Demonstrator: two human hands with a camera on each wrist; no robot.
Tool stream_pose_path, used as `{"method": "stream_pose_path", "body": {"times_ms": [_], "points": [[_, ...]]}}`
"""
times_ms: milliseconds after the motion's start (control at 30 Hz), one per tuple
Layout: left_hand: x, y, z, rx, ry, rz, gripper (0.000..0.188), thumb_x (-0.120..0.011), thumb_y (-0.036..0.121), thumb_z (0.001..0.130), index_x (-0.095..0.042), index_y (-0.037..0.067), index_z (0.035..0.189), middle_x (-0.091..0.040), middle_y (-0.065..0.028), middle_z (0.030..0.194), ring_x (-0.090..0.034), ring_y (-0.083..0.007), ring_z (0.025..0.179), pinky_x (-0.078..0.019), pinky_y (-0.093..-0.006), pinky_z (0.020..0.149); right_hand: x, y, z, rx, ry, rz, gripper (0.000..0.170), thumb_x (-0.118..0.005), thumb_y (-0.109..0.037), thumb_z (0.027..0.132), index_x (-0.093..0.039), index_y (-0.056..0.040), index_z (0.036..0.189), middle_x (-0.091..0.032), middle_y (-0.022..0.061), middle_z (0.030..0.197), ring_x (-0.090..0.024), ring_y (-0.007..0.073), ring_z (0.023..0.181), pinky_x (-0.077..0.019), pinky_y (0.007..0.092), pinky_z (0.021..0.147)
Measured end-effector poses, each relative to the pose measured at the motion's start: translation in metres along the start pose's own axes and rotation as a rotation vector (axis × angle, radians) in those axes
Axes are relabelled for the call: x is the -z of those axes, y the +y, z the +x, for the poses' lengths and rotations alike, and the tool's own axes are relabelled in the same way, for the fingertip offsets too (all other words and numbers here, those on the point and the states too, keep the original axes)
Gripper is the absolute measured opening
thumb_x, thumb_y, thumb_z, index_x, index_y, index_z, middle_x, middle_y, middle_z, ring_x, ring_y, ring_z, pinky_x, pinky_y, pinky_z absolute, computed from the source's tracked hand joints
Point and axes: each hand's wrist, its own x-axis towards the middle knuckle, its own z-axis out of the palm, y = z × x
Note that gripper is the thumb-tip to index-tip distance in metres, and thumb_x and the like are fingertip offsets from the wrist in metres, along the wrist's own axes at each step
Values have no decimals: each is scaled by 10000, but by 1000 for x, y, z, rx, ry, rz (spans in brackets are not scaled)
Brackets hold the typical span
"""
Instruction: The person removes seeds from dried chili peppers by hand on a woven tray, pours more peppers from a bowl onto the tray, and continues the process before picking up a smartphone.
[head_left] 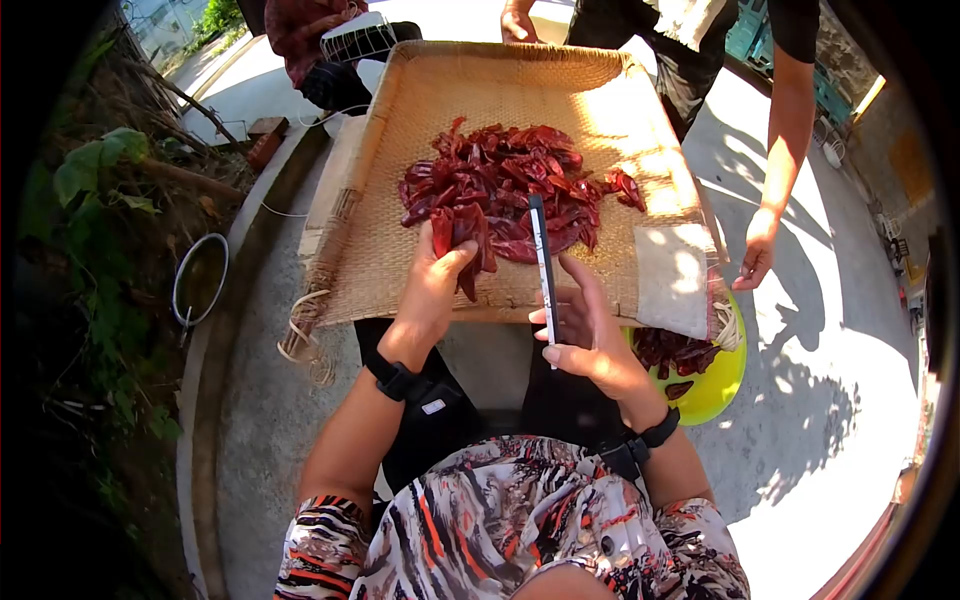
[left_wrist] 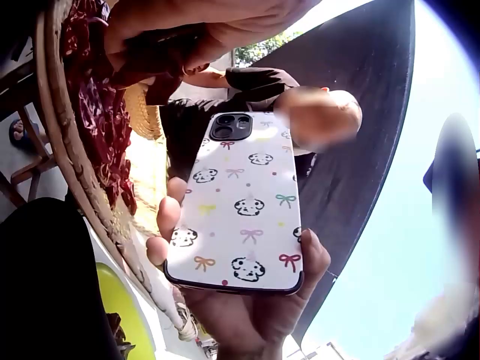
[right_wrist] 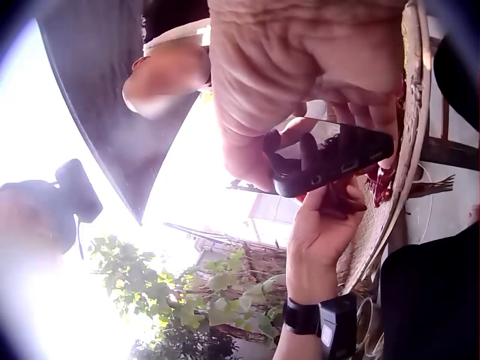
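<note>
A pile of dried red chilies (head_left: pixel 500 180) lies on a woven tray (head_left: pixel 600 100) in the head view. My left hand (head_left: pixel 432 285) pinches several chilies (head_left: pixel 462 245) at the pile's near edge. To its right, my right hand (head_left: pixel 595 335) grips a phone (head_left: pixel 544 270) by its edges, held upright and seen edge-on. The left wrist view shows the phone's white case (left_wrist: pixel 240 202) with dog faces and bows, fingers and thumb around its lower sides. In the right wrist view the phone's dark face (right_wrist: pixel 330 154) is turned toward my left hand (right_wrist: pixel 322 232).
A yellow-green basin (head_left: pixel 715 385) with more chilies stands below the tray's right corner. Another person's hand (head_left: pixel 760 245) hangs right of the tray, and a second hand (head_left: pixel 518 22) is at its far edge. A metal hoop (head_left: pixel 201 280) and plants are at the left.
</note>
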Motion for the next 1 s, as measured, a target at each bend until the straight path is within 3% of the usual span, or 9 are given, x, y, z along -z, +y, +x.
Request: {"method": "stream_pose_path", "body": {"times_ms": [267,400,533,633,767,833,900,967,1000], "points": [[-7,-3,11,237,-82,-421,390,-627,197,999,-560,41,1350,-642,-51,1279,-610,-152,1145,-475,-326,1017,-5,27,39,149,171,-386,1017,-795,-203,746,-224,1,1562,-456,204,1423,-483,320,1302,-367,421,1124],[-21,1,-1,168,-203,-196,515,-724,182,930,-502,61,1379,-633,-67,1235,-647,-190,1092,-565,-362,934,-16,26,35,313,289,-810,978,-768,-230,734,-262,-44,1549,-479,244,1358,-504,402,1253,-425,441,1065],[-43,-3,-11,174,-151,-177,472,-733,82,886,-526,52,1309,-667,-72,1128,-675,-180,1011,-600,-354,826,-14,11,13,186,310,-894,1030,-810,-280,730,-237,-67,1559,-466,259,1397,-512,446,1264,-459,464,1045],[-58,-14,-16,241,-171,-149,464,-736,79,882,-523,53,1293,-664,-68,1125,-677,-180,987,-591,-350,840,3,2,-23,361,318,-929,1008,-820,-304,777,-234,-56,1558,-436,259,1452,-501,435,1299,-451,457,1060],[-80,-26,-27,429,-184,-275,441,-712,63,881,-531,45,1283,-661,-70,1125,-672,-183,990,-587,-345,857,37,26,-81,113,475,-191,574,-728,-267,913,-480,16,1346,-640,221,1255,-654,311,1136,-503,383,985],[-86,-23,-32,481,-229,-273,441,-698,63,887,-527,38,1292,-658,-73,1134,-669,-187,1007,-587,-342,860,76,40,-105,-215,606,-399,355,-694,-196,918,-570,-5,1191,-686,176,1099,-689,282,993,-532,392,908],[-92,-23,-38,501,-257,-267,440,-689,67,889,-529,33,1297,-657,-75,1139,-667,-187,1020,-585,-340,864,135,71,-122,-169,524,-1187,336,-692,-152,878,-597,-40,1180,-664,165,1074,-663,315,982,-538,439,846],[-94,-25,-43,485,-269,-251,439,-684,75,888,-534,32,1299,-657,-76,1139,-665,-186,1031,-582,-338,867,208,123,-128,7,758,-1555,385,-686,-110,830,-603,-71,1203,-649,158,1097,-631,357,1008,-526,460,816],[-94,-27,-46,482,-266,-252,446,-688,78,886,-535,30,1302,-658,-77,1142,-664,-185,1035,-578,-339,874,226,128,-127,-214,717,-1699,406,-696,-106,813,-610,-73,1208,-619,177,1198,-597,360,1110,-507,463,895]]}}
